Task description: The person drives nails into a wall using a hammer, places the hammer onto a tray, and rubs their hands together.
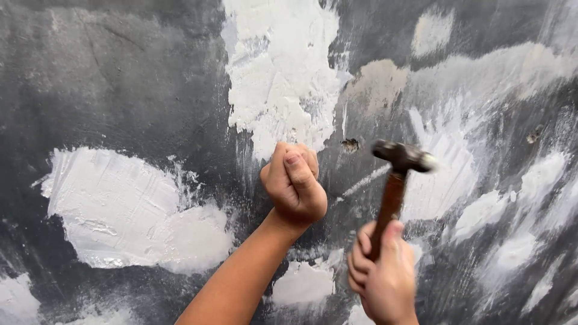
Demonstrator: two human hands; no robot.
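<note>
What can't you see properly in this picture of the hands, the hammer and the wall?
- Head view: whatever the left hand pinches against the wall is hidden by its curled fingers.
- Head view: the hammer head is blurred, so its shape is unclear.
- Head view: the right hand covers the handle's lower end.
- Head view: the small hole is too small to see into.
- Both arms are cut off by the bottom edge.

hammer (397, 180) right of fist (294, 183) — wall (120, 90) behind
</note>
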